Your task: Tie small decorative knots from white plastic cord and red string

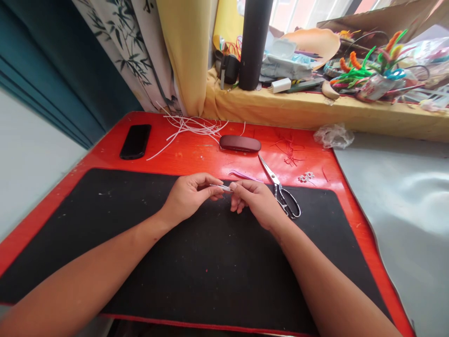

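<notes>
Above the black mat, my left hand (pixel 189 194) pinches one end of a thin, whitish strip (pixel 221 187) between thumb and fingers. The other end of it is in the closed thumb and forefinger of my right hand (pixel 254 199), whose remaining fingers curl below. The strip is small and partly covered by my fingertips; it looks like a short length of white cord, but I cannot be sure. Just beyond the right hand lie black-handled scissors (pixel 277 185), blades apart at the handles only slightly, and pink tweezers (pixel 245 176).
A black mat (pixel 210 271) covers much of the red table (pixel 185 161). Toward the back lie a phone (pixel 135 141), loose white cords (pixel 191 125), a maroon case (pixel 240 143), red threads (pixel 289 150), small beads (pixel 306 177) and crumpled plastic (pixel 334 135). The windowsill (pixel 280 104) is cluttered.
</notes>
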### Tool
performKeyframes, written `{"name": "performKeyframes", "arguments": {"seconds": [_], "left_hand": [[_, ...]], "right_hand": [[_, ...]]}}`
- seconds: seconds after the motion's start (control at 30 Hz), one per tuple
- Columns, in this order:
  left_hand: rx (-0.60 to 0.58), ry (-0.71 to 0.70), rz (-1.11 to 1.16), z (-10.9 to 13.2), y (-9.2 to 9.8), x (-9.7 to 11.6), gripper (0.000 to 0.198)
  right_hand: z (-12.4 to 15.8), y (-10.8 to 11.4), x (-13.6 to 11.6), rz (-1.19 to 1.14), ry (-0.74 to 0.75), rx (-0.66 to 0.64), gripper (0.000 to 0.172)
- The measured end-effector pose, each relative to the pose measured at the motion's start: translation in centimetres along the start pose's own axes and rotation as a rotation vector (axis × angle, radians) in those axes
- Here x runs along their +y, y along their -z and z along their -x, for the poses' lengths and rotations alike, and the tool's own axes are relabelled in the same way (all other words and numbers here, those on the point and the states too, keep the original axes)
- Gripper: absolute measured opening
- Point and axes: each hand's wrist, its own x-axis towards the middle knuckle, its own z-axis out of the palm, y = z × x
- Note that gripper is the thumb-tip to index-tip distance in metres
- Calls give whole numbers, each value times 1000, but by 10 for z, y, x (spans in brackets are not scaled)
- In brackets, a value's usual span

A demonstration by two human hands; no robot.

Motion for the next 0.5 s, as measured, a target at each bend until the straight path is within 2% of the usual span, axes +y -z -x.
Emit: {"name": "performKeyframes", "arguments": {"seconds": [0.23, 0.5], "left_hand": [[61, 6, 8, 0, 0, 6, 28], [41, -24, -50, 1, -1, 4, 22]], "right_hand": [[-1, 1, 0, -85, 1, 65, 44], [0, -1, 0, -7, 8, 27, 40]]}}
